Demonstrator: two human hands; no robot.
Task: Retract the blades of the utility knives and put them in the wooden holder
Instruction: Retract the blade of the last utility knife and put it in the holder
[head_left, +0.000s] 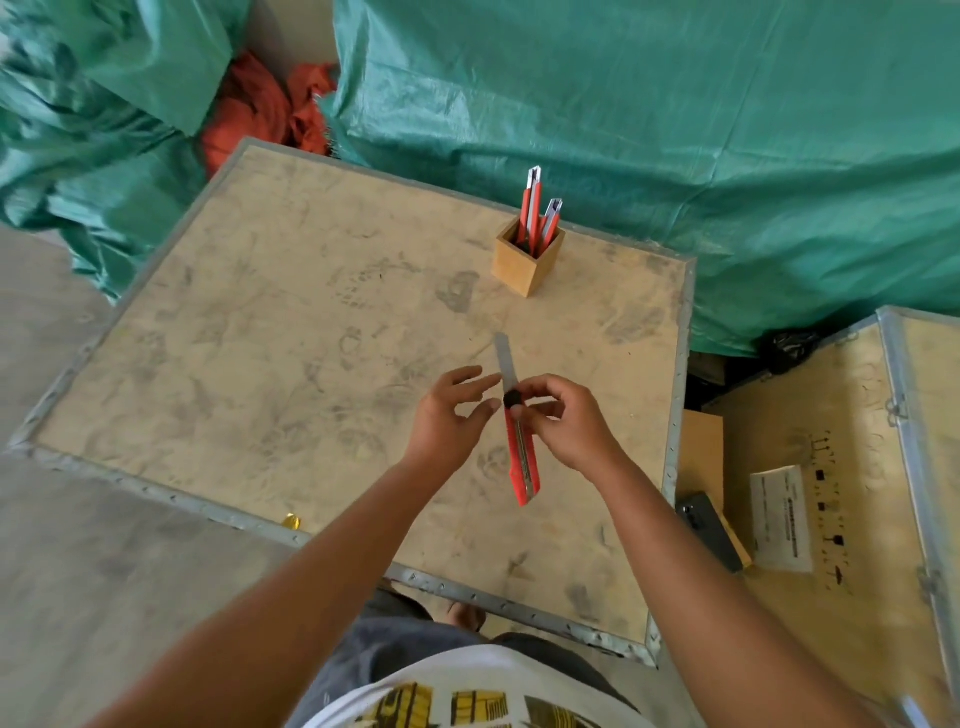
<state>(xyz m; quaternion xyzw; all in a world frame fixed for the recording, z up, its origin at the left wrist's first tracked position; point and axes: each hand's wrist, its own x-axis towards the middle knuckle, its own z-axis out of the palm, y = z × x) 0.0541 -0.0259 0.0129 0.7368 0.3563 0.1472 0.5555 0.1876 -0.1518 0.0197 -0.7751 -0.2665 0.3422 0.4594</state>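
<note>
The right hand (566, 426) pinches the red utility knife (522, 452) near its black slider, blade (504, 356) extended. The left hand (447, 415) is beside it, fingers loosely spread. Beyond the knife, well apart, the wooden holder (527, 257) contains two knives (540, 213).

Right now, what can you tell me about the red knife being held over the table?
The utility knife has a red plastic-looking body with a metal channel and a black slider knob. Its grey blade is extended, pointing away from the person. The right hand pinches it near the knob; the left hand hovers open beside it. It is held above the table.
</note>
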